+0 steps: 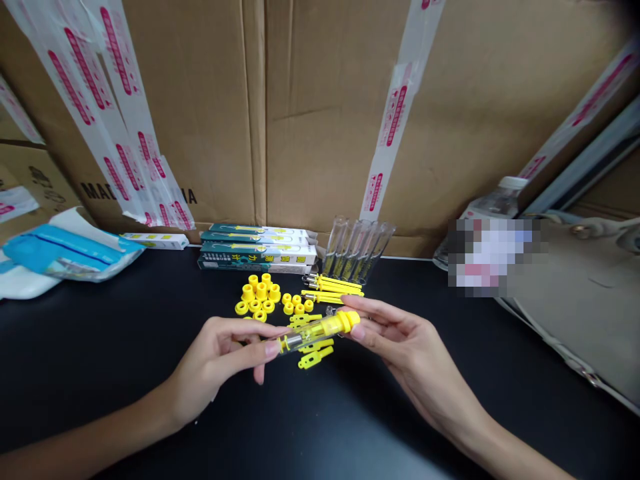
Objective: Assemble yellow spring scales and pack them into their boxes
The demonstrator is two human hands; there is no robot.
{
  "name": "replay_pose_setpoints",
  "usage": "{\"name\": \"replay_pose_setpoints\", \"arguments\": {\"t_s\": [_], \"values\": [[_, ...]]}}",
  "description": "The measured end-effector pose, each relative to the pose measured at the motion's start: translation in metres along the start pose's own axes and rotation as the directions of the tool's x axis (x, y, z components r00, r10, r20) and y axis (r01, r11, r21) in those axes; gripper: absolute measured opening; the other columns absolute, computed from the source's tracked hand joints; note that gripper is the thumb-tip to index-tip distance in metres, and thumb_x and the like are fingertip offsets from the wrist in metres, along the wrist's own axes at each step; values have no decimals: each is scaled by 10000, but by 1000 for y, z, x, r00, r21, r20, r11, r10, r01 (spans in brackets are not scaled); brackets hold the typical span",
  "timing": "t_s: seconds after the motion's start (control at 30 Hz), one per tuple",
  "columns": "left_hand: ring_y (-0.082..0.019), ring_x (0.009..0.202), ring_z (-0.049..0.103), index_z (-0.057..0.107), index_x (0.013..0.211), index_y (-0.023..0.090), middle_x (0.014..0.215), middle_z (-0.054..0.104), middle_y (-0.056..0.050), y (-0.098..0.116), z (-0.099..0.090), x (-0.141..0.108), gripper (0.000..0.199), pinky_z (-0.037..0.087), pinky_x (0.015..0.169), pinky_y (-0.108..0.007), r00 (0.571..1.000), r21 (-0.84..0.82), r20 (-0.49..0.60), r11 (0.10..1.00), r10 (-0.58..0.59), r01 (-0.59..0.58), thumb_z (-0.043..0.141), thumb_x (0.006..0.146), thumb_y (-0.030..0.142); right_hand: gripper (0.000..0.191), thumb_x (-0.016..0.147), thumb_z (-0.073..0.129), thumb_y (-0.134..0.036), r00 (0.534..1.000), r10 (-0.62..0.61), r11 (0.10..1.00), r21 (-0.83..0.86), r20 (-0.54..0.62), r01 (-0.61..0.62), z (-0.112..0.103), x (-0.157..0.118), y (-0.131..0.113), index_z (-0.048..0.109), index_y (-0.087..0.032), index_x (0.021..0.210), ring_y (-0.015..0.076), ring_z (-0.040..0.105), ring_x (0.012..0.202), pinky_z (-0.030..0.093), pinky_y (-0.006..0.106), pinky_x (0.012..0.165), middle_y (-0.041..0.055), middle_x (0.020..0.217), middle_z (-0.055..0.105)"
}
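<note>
A clear plastic tube (311, 333) with yellow parts and a metal piece inside is held level above the table, tilted slightly up to the right. My left hand (220, 357) pinches its left end between thumb and fingers. At the other end, my right hand (400, 340) grips the yellow cap (350, 321) with thumb and fingers. Under the tube lie several flat yellow pieces (316, 358), partly hidden by it. Behind them are yellow rods with metal ends (333, 285) and small yellow rings (299, 308). Larger yellow collars (261, 291) are grouped to the left.
Several clear tubes (356, 250) lean against a cardboard box (320, 120) at the back. Printed slim boxes (257, 257) are stacked beside them. A blue packet (75, 247) lies left. On the right are a plastic bottle (493, 200) and a beige bag (585, 287).
</note>
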State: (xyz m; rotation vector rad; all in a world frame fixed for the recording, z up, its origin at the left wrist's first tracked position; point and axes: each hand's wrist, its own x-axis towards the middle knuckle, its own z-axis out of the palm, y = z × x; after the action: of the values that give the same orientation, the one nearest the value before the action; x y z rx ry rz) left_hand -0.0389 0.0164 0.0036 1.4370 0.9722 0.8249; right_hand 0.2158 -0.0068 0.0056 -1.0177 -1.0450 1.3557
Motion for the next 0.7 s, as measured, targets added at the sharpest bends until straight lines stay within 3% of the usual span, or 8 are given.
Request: {"name": "replay_pose_setpoints", "arguments": {"t_s": [0.17,0.47,0.7], "values": [[-38,345,376,810,1064,206,487,629,12,-1,0,1,289,150,261,-130,1000,-7,-12,1000,1,-1,719,830,350,261,711,890,-310,1000,-23,1000,-1,7,23,1,-2,0,820,-257,957,136,738,894,564,153,821,16,944,811],[-43,347,384,811,1060,204,485,626,10,1,1,0,299,154,261,-133,1000,8,-23,1000,-4,5,721,826,367,251,777,842,-319,995,-103,995,-20,-6,102,5,-4,0,810,-282,1023,143,737,873,576,181,814,4,941,803],[-41,340,371,806,1073,197,486,622,11,0,1,1,310,141,260,-136,1000,14,-23,1000,-8,8,718,826,362,253,743,867,-306,996,-84,996,-6,-15,84,7,-3,0,806,-270,986,136,736,866,571,162,789,4,933,800]]}}
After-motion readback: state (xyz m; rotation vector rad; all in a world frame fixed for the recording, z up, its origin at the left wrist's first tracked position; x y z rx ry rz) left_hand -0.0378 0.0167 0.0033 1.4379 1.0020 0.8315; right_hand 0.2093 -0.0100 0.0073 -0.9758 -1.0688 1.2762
